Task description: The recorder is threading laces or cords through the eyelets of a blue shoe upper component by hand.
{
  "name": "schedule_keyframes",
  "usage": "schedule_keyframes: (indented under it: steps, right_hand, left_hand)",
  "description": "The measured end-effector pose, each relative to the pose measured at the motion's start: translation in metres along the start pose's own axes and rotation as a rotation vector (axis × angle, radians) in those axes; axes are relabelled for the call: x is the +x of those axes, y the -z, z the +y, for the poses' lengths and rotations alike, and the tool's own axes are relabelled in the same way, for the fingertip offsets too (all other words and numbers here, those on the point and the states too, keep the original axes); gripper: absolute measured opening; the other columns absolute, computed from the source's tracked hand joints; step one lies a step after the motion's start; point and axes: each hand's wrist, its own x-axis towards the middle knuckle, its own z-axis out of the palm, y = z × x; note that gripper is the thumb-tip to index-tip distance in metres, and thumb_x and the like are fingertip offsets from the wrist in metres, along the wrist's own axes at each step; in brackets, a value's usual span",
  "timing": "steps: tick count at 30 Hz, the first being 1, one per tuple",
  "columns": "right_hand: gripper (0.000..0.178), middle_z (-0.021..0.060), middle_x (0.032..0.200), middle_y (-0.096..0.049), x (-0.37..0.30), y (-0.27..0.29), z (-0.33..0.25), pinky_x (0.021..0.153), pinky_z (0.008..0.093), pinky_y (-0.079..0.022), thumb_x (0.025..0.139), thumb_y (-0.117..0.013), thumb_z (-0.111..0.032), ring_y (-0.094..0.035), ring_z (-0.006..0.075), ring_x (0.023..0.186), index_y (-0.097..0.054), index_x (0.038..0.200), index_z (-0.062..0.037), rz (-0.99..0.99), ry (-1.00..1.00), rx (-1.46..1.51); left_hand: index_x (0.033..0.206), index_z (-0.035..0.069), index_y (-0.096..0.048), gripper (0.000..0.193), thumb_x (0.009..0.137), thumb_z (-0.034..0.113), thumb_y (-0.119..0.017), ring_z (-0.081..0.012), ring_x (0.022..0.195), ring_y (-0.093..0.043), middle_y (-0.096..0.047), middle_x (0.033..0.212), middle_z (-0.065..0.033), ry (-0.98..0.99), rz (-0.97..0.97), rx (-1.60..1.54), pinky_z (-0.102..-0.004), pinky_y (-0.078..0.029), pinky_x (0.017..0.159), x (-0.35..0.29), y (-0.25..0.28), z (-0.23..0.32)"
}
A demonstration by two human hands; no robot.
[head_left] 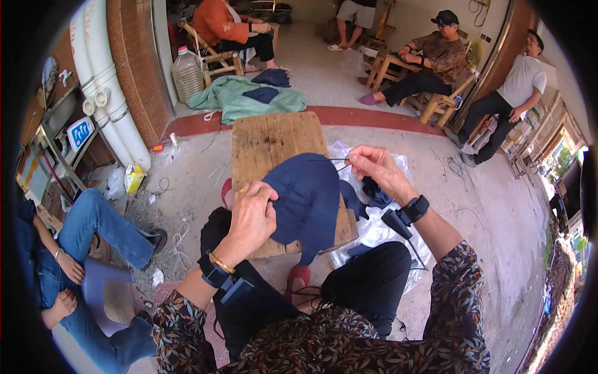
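A navy blue cloth piece point(304, 196), rounded at the top with a narrow strip hanging down, is held up over a wooden bench point(265, 140). My left hand point(252, 212) pinches its left edge between thumb and fingers. At the upper right of the cloth, my right hand point(375, 169) is closed on a thin black cord point(336, 160) that runs left across the cloth's top edge. Whether the cord is fixed to the cloth I cannot tell. More dark blue cloth point(353, 199) lies behind, at the bench's right side.
A clear plastic bag point(380, 230) lies right of the bench. Beyond stand a large plastic jug point(188, 73) and a green cloth point(240, 100) with navy pieces on it. A person in jeans point(103, 227) sits close on my left; others sit and stand farther back.
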Motion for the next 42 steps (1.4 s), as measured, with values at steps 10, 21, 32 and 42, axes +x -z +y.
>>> schedule_keyframes:
  steps: [10,21,32,42]
  right_hand:
    - [0.020,0.0001,0.096,-0.068,-0.006,-0.011,0.016,0.077,0.0227,-0.049,0.104,-0.063,-0.026,-0.060,0.0073,0.082,-0.069,0.111,-0.0080,-0.108,0.012,0.681]
    - [0.022,0.0044,0.103,-0.071,-0.041,-0.002,-0.004,0.077,0.0237,-0.053,0.103,-0.065,-0.023,-0.063,0.0101,0.086,-0.071,0.114,-0.0043,-0.180,0.040,0.772]
    - [0.013,0.0132,0.084,-0.071,-0.035,-0.032,0.000,0.061,0.0334,-0.054,0.083,-0.071,-0.007,-0.067,0.0229,0.067,-0.078,0.092,-0.0010,0.008,0.328,-0.600]
    - [0.011,0.0165,0.083,-0.067,-0.043,-0.059,0.016,0.076,0.0434,-0.056,0.081,-0.074,-0.007,-0.068,0.0348,0.085,-0.077,0.089,-0.0021,-0.028,0.450,-0.780]
  left_hand:
    - [0.100,0.001,-0.072,0.029,0.080,0.020,-0.082,-0.0319,0.106,-0.057,-0.064,0.110,-0.0103,-0.077,-0.018,0.034,-0.0430,-0.044,0.092,0.013,-0.037,0.012]
    - [0.097,0.001,-0.073,0.030,0.078,0.020,-0.084,-0.0320,0.107,-0.058,-0.064,0.110,-0.0103,-0.038,0.037,0.019,-0.0435,-0.044,0.091,-0.001,-0.040,0.008]
    - [0.091,0.002,-0.069,0.038,0.072,0.026,-0.091,-0.0315,0.104,-0.054,-0.056,0.103,-0.0106,0.006,0.077,-0.009,-0.0436,-0.046,0.092,0.013,-0.042,0.006]
    - [0.110,0.002,-0.066,0.063,0.068,0.041,-0.092,-0.0312,0.111,-0.050,-0.052,0.113,-0.0092,-0.004,0.007,-0.006,-0.0467,-0.042,0.092,0.001,-0.042,0.005]
